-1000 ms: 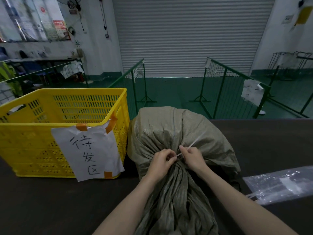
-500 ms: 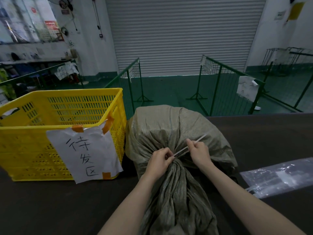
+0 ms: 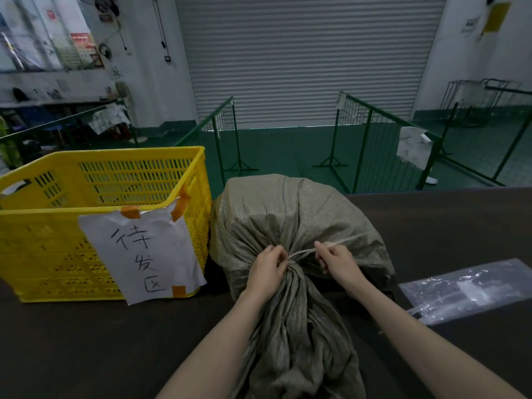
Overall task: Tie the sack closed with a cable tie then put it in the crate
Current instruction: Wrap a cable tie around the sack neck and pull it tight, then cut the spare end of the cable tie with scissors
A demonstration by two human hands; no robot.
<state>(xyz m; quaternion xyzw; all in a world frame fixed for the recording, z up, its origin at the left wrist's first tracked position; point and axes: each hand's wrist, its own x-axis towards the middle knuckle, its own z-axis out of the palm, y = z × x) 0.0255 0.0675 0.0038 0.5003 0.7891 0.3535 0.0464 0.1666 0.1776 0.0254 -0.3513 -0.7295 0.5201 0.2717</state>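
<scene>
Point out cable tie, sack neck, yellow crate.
cable tie [image 3: 302,252], head view, on the taut strap between the two hands
sack [image 3: 290,269], head view, on the cinched neck
crate [image 3: 115,156], head view, on the far rim

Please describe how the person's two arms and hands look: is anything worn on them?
Both forearms are bare as far as the picture shows; no sleeves are in view. The left hand and right hand wear no gloves. No watch, bracelet or ring shows.

L hand fingers curled, pinching; R hand fingers curled; forearms converging.
</scene>
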